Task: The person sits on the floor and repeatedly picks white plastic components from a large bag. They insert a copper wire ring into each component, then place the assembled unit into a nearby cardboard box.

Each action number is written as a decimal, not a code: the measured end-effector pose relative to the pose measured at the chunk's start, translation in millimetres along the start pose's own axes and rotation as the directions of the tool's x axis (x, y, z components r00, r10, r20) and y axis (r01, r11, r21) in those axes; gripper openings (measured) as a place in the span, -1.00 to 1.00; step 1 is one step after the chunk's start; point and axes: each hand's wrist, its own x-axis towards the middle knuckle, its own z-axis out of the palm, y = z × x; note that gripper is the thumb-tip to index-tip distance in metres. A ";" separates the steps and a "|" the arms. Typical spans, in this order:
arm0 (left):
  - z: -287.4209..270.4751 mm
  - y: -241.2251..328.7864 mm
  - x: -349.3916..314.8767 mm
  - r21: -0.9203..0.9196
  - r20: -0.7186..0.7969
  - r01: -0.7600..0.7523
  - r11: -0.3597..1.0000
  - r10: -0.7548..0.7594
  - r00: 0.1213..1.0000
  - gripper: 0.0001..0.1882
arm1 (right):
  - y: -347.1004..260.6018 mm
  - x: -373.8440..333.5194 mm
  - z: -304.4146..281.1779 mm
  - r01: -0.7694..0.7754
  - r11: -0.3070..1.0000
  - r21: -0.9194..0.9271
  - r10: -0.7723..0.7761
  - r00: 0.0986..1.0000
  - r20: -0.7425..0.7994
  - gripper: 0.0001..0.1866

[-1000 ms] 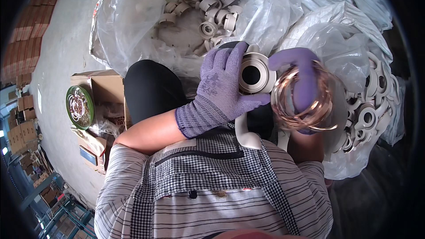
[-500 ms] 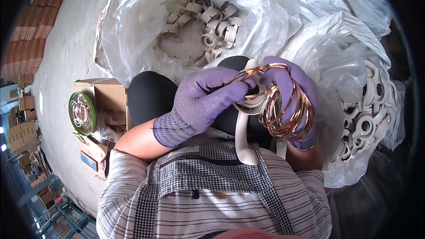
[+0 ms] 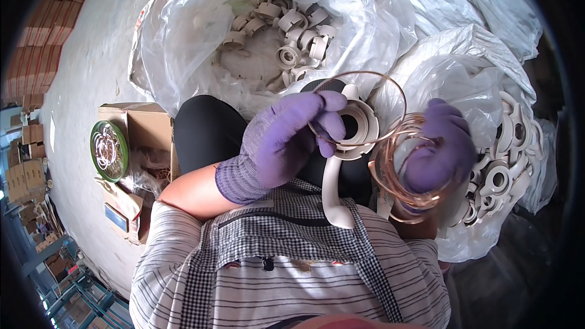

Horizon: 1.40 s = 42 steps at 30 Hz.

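My left hand (image 3: 283, 140), in a purple knit glove, pinches a single thin copper-coloured wire ring (image 3: 403, 102). That ring loops over a beige plastic part (image 3: 329, 189), which has a round stepped socket and a curved arm and lies on my lap. The left fingers are beside the socket's left rim. To the right, my right hand (image 3: 443, 146), also gloved and blurred by motion, is curled with a bundle of copper wire rings (image 3: 390, 173) looped around it. The bundle hangs just right of the socket.
Ahead stands a large plastic-lined bag (image 3: 177, 42) with several beige parts (image 3: 289, 56) inside. Another lined bag at the right holds more beige parts (image 3: 499, 180). On the floor at left is an open cardboard box (image 3: 149, 131) with a green-rimmed round container (image 3: 109, 151) of wire rings.
One ring has come apart from the bundle and now spans the socket, held by my left hand. My right hand has moved right with the bundle.
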 end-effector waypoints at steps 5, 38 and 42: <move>-0.1 2.7 -0.9 -0.019 -0.077 0.013 1.000 -0.014 0.997 -0.52 | -20.5 4.4 1.7 -0.015 0.661 0.750 0.311 0.915 -0.256 -0.63; 0.9 10.9 3.0 -0.329 0.217 0.216 0.919 -0.149 0.965 -0.18 | -0.9 -53.3 -42.9 -0.858 0.322 0.401 0.812 0.468 0.350 -0.57; -4.0 8.9 -0.2 -0.217 0.170 0.123 0.968 -0.086 0.982 -0.21 | 4.7 -67.9 -44.7 -0.770 0.549 0.325 0.686 0.637 0.352 -0.50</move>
